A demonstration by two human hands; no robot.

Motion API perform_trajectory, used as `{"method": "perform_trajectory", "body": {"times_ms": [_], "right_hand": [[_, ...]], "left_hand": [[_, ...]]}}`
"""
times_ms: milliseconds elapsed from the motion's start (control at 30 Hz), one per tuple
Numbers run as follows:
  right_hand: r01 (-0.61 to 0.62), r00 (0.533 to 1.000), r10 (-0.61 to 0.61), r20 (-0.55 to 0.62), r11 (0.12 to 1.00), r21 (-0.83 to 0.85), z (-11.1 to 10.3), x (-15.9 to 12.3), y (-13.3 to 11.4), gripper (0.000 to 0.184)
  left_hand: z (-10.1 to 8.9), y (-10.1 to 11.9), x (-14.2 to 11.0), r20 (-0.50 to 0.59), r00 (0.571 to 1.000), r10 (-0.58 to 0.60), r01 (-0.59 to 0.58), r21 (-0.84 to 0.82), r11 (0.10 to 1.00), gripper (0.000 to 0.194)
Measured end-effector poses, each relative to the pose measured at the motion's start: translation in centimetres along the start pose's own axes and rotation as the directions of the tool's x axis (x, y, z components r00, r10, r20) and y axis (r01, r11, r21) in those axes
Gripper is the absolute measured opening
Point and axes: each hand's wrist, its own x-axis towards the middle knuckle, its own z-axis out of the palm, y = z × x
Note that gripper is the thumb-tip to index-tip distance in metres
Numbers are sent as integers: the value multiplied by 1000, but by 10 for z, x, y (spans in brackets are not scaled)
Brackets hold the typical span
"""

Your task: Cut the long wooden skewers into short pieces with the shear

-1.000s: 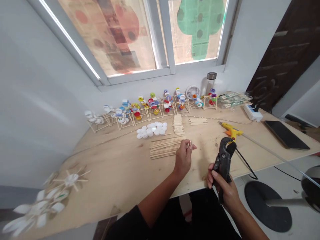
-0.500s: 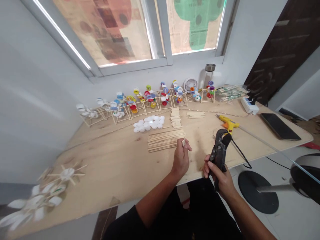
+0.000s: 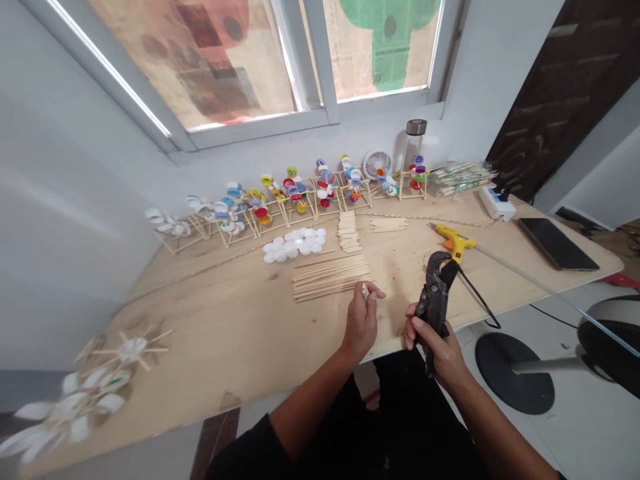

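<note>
My left hand [image 3: 361,321] is closed around short wooden stick pieces [image 3: 365,291], whose pale ends poke out at the top of the fist. It is just in front of a bundle of long thin wooden sticks [image 3: 325,277] lying on the table. My right hand [image 3: 440,350] grips a black pipe cutter [image 3: 434,293], its curved jaw pointing up and its blade apart from the hook. Behind the long sticks are a stack of short cut sticks [image 3: 349,232] and a smaller pile of short sticks [image 3: 389,225]. White bottle caps [image 3: 294,245] lie to the left of these.
Small stick frames with coloured caps [image 3: 295,200] line the back of the table. A yellow glue gun [image 3: 454,241], a phone [image 3: 557,243] and a power strip [image 3: 498,203] are to the right. White-petalled wheels [image 3: 70,407] lie front left. A fan [image 3: 377,165] stands behind.
My head view has shifted slightly. The stick ends in my left hand stand out less than before. The pipe cutter stays in my right hand, nearly where it was.
</note>
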Motion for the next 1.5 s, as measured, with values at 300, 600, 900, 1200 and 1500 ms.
{"method": "perform_trajectory", "body": {"times_ms": [300,600,900,1200,1500], "right_hand": [[-11,1000,11,-13,1000,12,0,2,1,24],[-7,1000,7,-12,1000,12,0,2,1,24],[-19,1000,19,-23,1000,-3,0,3,1,27],[0,1000,0,-5,1000,-31,0,2,1,24],[8,1000,-8,-7,1000,-19,0,2,2,25]], "left_hand": [[0,5,5,17,1000,-3,4,-24,1000,19],[2,2,9,35,999,9,-7,-67,998,18],[2,5,11,16,999,-31,32,-80,996,17],[5,-3,10,32,999,-38,39,-57,998,16],[7,-4,9,34,997,-63,65,-59,996,21]]}}
